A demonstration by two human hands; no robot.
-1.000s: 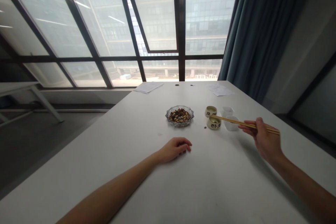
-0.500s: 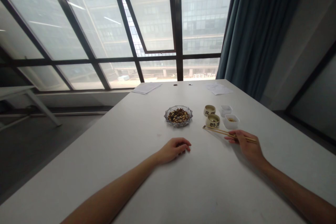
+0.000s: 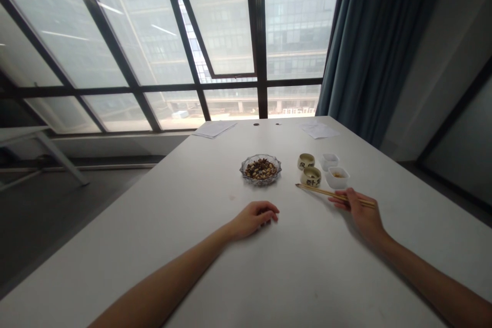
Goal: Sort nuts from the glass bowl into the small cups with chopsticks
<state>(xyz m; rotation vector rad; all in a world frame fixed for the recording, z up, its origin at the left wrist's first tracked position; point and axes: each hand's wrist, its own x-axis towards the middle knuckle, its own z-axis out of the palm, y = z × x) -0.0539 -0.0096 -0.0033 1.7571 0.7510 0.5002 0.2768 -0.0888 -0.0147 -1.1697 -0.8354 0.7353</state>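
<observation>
My right hand (image 3: 359, 211) grips a pair of wooden chopsticks (image 3: 323, 191), held low over the white table (image 3: 300, 277) with their tips just in front of the nearer of two small round cups (image 3: 310, 176). My left hand (image 3: 254, 218) rests on the table with fingers curled loosely under, holding nothing I can see. A glass bowl of mixed nuts or beans (image 3: 261, 169) stands beyond my left hand. Two small white square dishes (image 3: 337, 177) sit right of the cups; the nearer one holds a few pieces.
Sheets of paper (image 3: 215, 128) and more paper (image 3: 319, 130) lie at the table's far edge by the window. A dark curtain (image 3: 369, 51) hangs at the right. Another table's leg (image 3: 57, 156) shows at the left.
My right hand came down and toward me with the chopsticks, from above the cups to just over the table in front of them. The left hand stayed put.
</observation>
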